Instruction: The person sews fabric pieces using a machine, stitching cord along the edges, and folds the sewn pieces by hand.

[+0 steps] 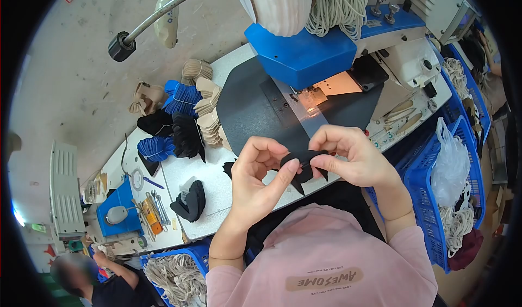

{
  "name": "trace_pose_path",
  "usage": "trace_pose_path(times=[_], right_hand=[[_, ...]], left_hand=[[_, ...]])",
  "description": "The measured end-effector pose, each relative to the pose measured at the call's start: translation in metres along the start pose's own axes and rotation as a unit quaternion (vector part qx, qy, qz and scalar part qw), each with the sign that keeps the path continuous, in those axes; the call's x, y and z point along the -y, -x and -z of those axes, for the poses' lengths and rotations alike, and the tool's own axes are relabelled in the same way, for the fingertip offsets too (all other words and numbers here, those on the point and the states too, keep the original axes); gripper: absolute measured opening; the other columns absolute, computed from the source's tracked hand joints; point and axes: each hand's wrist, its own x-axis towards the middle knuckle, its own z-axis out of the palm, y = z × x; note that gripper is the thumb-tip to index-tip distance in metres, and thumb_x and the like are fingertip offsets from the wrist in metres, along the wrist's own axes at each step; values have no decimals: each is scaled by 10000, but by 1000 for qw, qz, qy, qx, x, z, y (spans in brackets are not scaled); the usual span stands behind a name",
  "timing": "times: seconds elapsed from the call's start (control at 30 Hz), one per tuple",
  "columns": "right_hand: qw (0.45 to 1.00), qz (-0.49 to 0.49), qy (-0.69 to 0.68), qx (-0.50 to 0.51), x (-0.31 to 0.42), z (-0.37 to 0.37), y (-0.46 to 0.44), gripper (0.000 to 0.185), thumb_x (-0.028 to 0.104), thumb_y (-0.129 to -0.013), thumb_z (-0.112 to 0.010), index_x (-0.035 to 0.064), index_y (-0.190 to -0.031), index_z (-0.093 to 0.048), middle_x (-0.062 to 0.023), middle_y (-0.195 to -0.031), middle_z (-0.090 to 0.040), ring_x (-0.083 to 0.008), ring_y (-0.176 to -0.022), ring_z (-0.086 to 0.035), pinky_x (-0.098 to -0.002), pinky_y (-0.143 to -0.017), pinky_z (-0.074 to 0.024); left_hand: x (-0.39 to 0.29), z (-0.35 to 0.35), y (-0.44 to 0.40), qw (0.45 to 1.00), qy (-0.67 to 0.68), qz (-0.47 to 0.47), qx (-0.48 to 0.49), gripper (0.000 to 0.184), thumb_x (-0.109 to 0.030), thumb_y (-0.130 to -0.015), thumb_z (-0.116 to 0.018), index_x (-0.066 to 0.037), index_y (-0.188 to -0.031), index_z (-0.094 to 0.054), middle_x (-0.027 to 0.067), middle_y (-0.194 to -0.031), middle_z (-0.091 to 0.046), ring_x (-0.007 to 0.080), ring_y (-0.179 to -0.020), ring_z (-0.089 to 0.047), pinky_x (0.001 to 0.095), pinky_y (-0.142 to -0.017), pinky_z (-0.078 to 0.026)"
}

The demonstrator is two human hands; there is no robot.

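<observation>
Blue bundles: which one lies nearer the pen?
The lower blue bundle; the upper blue bundle lies farther from the pen, beside a beige bundle.

And here are both your hands, meeting just right of the frame's centre! Your left hand (258,171) comes in from the left, fingers curled, its thumb (284,175) slanting up and rightward in a pinch. Across from it, your right hand (348,154) sits slightly higher, index finger (338,134) arched over, thumb (327,164) pointing left, pinching too. The fingertips face each other, close together. Your left forearm (229,239) climbs steeply from the lower middle; your right forearm (392,201) leans up and leftward from the lower right, both bare.
</observation>
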Motion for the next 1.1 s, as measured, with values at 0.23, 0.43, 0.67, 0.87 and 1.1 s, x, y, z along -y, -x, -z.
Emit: trace_pose_path(times=[0.23, 0.43, 0.67, 0.87, 1.1], right_hand=[[999, -26, 21, 5, 7, -2, 4, 67, 0, -910, -631, -52, -951, -619, -49, -779, -658, -69, -699, -588, -223, -632, -464], [1000, -10, 19, 16, 6, -2, 7, 92, 41, -927, -637, -38, -974, -633, -29, -761, -661, -48, -688, -561, -217, -630, -462], [1000, -15, -11, 9, 5, -2, 5, 94, 26, -890, -653, -60, -917, -625, -53, -747, -644, -83, -659, -587, -228, -617, -455], [999, -33, -38, 14, 7, -3, 4, 88, 36, -880, -647, -50, -887, -628, -56, -724, -639, -86, -635, -588, -223, -597, -431], [998, -39, -43, 8, 6, -4, 4, 88, 40, -876, -639, -45, -860, -621, -62, -718, -639, -89, -624, -591, -215, -587, -419]], left_hand=[[4, -2, 4, 998, 22, -54, -16, 259, 71, -857, -671, -21, -1005, -480, 84, -881, -645, 140, -804, -662, 256, -738, -524], [9, -2, 3, 995, 42, -87, -33, 345, 67, -822, -680, -69, -990, -412, 104, -790, -626, 171, -686, -639, 275, -652, -541], [5, 2, 4, 995, 88, -39, 18, 309, 88, -849, -667, -34, -1022, -441, 104, -882, -643, 134, -815, -650, 266, -754, -526], [-1, -2, 4, 998, 62, -10, 21, 348, 80, -826, -698, -25, -1042, -447, 112, -916, -653, 144, -852, -659, 273, -774, -533], [0, 0, 7, 1000, 20, -18, 12, 401, 76, -794, -737, -24, -1060, -455, 114, -945, -667, 147, -882, -669, 274, -783, -540]])
